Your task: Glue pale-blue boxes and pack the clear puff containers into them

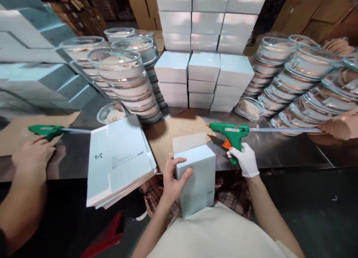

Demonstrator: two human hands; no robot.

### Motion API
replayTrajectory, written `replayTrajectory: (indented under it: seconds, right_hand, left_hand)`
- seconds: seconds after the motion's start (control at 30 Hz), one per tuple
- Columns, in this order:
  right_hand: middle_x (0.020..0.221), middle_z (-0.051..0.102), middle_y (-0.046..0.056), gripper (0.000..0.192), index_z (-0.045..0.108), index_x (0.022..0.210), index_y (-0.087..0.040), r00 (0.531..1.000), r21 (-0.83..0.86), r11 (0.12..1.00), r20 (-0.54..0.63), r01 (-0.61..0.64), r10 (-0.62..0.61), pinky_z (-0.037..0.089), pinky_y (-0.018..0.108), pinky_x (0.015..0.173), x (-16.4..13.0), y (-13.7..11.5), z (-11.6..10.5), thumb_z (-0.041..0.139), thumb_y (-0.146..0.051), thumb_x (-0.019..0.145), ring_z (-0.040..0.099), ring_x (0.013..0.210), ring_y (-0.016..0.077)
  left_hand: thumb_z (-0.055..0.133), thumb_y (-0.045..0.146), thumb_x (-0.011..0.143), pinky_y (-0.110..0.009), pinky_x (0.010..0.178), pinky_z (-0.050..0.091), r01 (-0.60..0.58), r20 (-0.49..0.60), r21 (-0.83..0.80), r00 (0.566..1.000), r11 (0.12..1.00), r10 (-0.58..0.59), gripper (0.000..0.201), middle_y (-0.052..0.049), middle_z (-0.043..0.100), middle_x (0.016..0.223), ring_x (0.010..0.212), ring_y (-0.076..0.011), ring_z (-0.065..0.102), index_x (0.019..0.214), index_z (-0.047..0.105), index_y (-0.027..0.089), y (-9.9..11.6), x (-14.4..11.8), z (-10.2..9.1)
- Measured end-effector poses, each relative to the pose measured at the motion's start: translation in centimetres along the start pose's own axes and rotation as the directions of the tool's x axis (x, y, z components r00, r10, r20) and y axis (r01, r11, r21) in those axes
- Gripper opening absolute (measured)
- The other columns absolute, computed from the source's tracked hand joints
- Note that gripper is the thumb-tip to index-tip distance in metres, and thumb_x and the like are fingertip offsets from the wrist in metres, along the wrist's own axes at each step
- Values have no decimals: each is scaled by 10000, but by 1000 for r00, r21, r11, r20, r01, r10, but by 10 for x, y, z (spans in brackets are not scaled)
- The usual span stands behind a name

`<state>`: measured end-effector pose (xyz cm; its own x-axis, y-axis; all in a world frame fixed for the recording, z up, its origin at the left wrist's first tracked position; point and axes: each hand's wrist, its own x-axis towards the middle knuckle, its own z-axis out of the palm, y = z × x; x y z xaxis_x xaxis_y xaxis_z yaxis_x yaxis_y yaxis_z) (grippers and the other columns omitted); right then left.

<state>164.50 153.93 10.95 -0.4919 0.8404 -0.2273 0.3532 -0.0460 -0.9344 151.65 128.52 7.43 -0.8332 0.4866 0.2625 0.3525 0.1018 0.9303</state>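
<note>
My left hand grips the left side of a pale blue box held against my body, with one white flap standing open at its top. My right hand, in a white glove, holds the handle of a green glue gun with an orange trigger. The gun stands on the metal table with its nozzle pointing left toward a sheet of brown cardboard. A long glue stick sticks out of the gun's back to the right.
A stack of flat pale blue box blanks overhangs the table's edge at left. Another person's hand rests by a second green glue gun. Stacked glass bowls and finished boxes fill the back; more bowls lean at right.
</note>
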Motion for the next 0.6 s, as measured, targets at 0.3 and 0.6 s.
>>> replayTrajectory:
  seconds: [0.3,0.6]
  right_hand:
    - [916,785,69,206,717,1028,-258,918,-37,924,141,380,-372,602,377,603,-82,-3,-9,717,-385,865,683,643,226]
    - [703,664,18,107,617,848,-225,584,-319,502,270,804,-765,505,264,564,-79,-5,18,601,-316,900,650,606,162]
  left_hand:
    - [770,448,904,-417,1062,490,-79,22,52,997,996,78,255,-67,709,1120,1226,-289,628,1072,734,260,23,8,29]
    - [756,454,920,-476,1113,471,-171,35,56,985,984,170,252,-70,726,1067,1144,-274,649,1045,729,237,29,5,34]
